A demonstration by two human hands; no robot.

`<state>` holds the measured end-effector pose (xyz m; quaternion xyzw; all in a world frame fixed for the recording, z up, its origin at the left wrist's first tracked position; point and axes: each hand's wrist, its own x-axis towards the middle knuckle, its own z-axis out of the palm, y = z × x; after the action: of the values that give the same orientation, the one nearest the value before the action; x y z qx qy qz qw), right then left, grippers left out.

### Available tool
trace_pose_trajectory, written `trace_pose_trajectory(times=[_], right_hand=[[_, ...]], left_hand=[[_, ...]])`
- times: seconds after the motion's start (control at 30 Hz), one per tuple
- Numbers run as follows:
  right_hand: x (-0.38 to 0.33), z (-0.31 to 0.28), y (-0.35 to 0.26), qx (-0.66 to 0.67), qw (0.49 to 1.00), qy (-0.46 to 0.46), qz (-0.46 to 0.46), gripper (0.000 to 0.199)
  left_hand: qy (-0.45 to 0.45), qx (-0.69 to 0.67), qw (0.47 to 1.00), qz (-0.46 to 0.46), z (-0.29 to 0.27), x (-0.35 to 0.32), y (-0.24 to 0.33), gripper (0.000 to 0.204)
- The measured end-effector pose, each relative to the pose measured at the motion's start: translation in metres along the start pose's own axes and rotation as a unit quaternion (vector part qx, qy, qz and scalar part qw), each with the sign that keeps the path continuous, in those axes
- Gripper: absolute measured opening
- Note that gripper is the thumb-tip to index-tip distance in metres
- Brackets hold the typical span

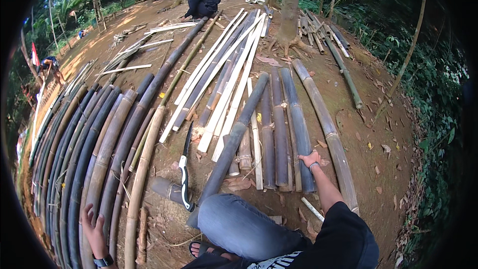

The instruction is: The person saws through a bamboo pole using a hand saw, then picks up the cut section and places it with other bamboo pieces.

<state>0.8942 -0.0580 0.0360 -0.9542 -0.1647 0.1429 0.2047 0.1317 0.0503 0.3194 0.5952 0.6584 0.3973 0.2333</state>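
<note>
My right hand (pixel 311 158) is closed on the side of a dark bamboo pole (pixel 298 124), near its lower end. Fingers apart and holding nothing, my left hand (pixel 94 231) is raised over the dense row of bamboo poles (pixel 102 154) on the left. A hand saw (pixel 184 182) with a white and black handle and a dark blade lies on the ground between my hands. Beside it, another dark bamboo pole (pixel 231 144) slants up from by my bent knee. A short bamboo piece (pixel 168 190) sits under the saw's handle.
Pale split bamboo strips (pixel 234 104) lie ahead among darker poles. A tree trunk (pixel 290 10) rises beyond them, with more bamboo (pixel 343 67) to its right. A person in dark clothes (pixel 201 2) crouches far ahead; another person (pixel 52 67) bends at far left.
</note>
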Motion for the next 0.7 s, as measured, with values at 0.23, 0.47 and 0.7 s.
trace_pose_trajectory(times=[0.23,0.47,0.7], right_hand=[[0.004,0.027,-0.001,-0.030,0.999,0.010,0.030,0.083],[0.001,0.027,-0.025,-0.010,0.997,-0.005,0.071,0.083],[0.018,0.051,-0.006,0.018,1.000,-0.017,-0.001,0.093]], left_hand=[[-0.033,0.016,0.998,-0.042,0.023,-0.003,-0.014,0.048],[-0.049,-0.009,0.997,-0.067,0.030,0.001,-0.026,0.048],[-0.062,0.020,0.994,-0.084,0.030,0.002,-0.030,0.050]])
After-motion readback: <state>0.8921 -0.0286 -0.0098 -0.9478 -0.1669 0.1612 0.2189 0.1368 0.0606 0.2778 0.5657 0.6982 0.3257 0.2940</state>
